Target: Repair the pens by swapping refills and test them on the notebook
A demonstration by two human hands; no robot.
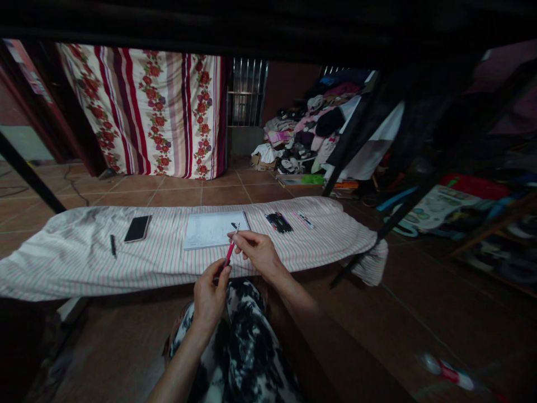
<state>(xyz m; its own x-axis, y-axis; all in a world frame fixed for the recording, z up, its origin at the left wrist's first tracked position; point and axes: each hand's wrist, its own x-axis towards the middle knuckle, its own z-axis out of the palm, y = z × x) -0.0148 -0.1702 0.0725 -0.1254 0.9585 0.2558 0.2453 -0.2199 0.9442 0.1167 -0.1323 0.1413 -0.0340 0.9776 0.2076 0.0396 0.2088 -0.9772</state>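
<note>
A pink pen with a pale, thin tip slants upward in front of the notebook's lower right part. Closed around its lower end is my left hand. The fingers of my right hand pinch it near the tip. Behind both hands an open spiral notebook lies on the striped cloth, with faint marks on its page. A small black piece rests on the page near the spiral. To the notebook's right lies a bunch of dark, thin pens or refills, and beyond it a slim white-and-pink item.
A striped cloth covers the low surface before me. On its left lie a phone and a black pen. Dark metal posts stand at the sides. Heaped clothes and a floral curtain are farther back.
</note>
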